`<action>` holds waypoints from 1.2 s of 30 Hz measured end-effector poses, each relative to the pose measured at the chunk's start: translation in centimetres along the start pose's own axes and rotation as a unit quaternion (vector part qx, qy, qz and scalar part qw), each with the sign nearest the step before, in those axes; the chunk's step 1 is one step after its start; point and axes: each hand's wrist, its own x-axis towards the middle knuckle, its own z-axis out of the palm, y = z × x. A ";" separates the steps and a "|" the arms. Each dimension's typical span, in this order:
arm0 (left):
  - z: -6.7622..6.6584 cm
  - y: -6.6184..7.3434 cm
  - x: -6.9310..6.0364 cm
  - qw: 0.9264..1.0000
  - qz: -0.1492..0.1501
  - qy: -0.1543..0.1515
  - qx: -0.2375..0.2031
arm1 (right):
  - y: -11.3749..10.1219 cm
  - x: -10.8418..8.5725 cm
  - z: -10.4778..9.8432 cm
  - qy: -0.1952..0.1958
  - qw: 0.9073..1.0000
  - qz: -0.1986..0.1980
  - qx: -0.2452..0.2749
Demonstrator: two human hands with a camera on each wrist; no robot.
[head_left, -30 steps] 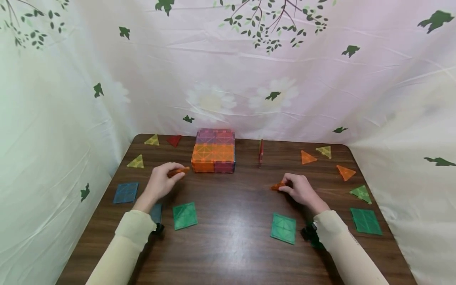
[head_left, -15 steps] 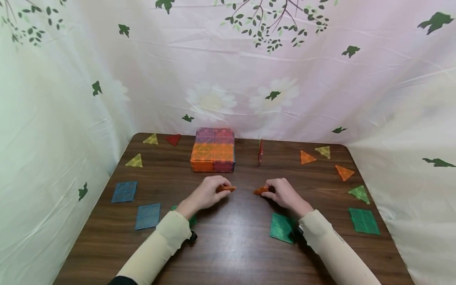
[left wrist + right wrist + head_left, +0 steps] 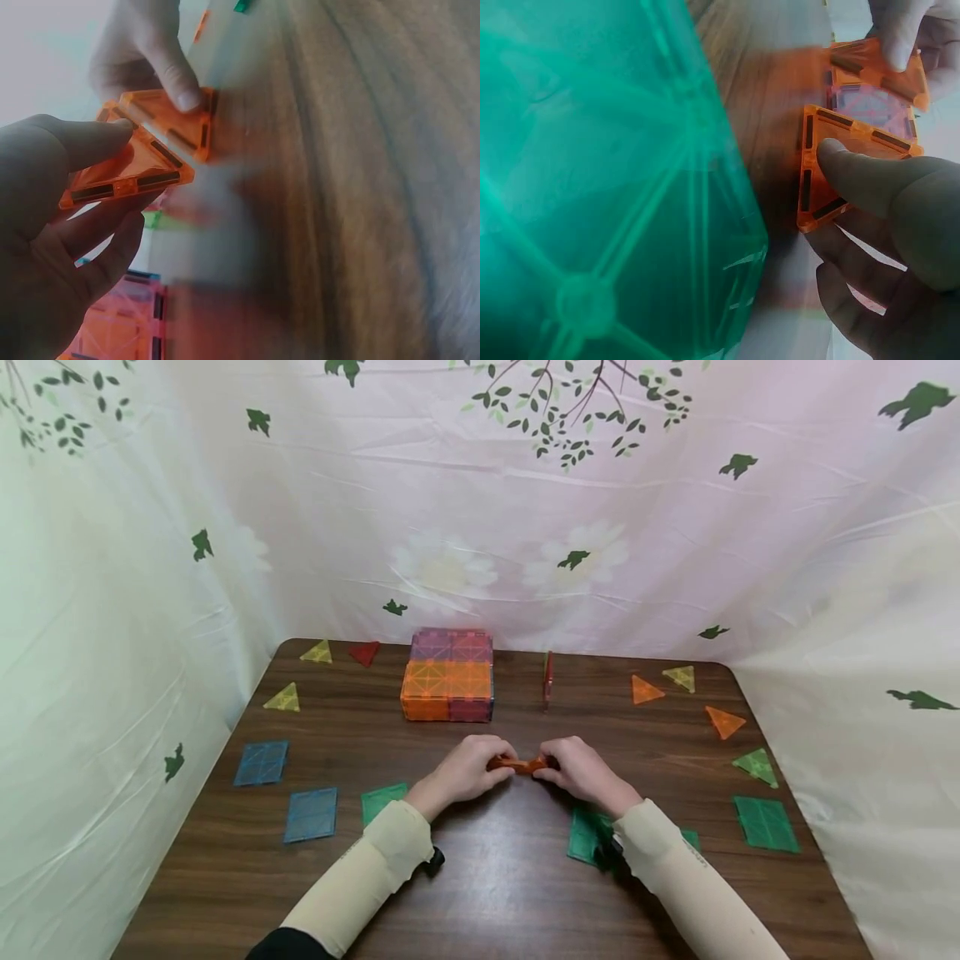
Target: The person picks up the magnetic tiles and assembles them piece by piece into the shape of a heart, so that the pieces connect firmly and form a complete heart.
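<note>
In the head view, my left hand [image 3: 468, 768] and right hand [image 3: 583, 770] meet near the table's middle. My left hand pinches an orange triangular magnetic tile [image 3: 154, 166] between thumb and fingers. A second orange triangular magnetic tile [image 3: 856, 133] is pinched the same way by my right hand. The two tiles are edge to edge or overlapping; whether they touch, I cannot tell. Behind the hands stands a low box of magnetic tiles [image 3: 447, 681], orange in front and purple-pink at the back. To its right a thin red tile [image 3: 548, 681] stands upright.
Blue square tiles [image 3: 311, 815] and a green square tile [image 3: 382, 800] lie left. Another green square [image 3: 588, 835] lies under my right wrist, with a further one [image 3: 768, 823] farther right. Several yellow, orange, red and green triangles lie along the table's far and side edges.
Both hands have come together at the middle, the left moving right and slightly nearer, the right moving left. Each still holds its orange triangle. The box and loose tiles stay put.
</note>
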 end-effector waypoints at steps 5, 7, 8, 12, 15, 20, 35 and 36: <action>0.7 -0.1 0.0 1.000 -0.001 0.005 0.002 | -0.4 0.0 -0.2 -0.025 0.999 0.012 -0.028; 0.9 -0.2 -0.1 1.000 -0.004 0.009 -0.002 | -0.6 0.1 -0.2 -0.028 0.999 0.012 -0.030; 0.9 -0.2 0.0 1.000 -0.005 0.011 -0.005 | -0.7 0.1 -0.2 -0.027 0.999 0.009 -0.030; 1.0 -0.1 0.0 1.000 -0.007 0.011 -0.011 | -0.9 0.3 -0.2 -0.019 0.999 -0.005 -0.029; 1.0 -0.1 -0.1 1.000 -0.006 0.010 -0.012 | -1.0 0.3 -0.3 -0.014 0.999 -0.012 -0.029; 0.9 -0.5 -0.5 1.000 -0.016 0.014 0.007 | -1.5 0.2 -1.1 0.017 1.000 -0.019 0.015; 1.5 -1.6 -1.7 0.996 -0.074 0.052 0.012 | 7.3 -1.0 -7.7 0.153 0.980 0.123 -0.007; 1.6 -1.5 -1.8 0.995 -0.079 0.056 0.012 | 8.5 -1.1 -8.2 0.153 0.977 0.147 -0.013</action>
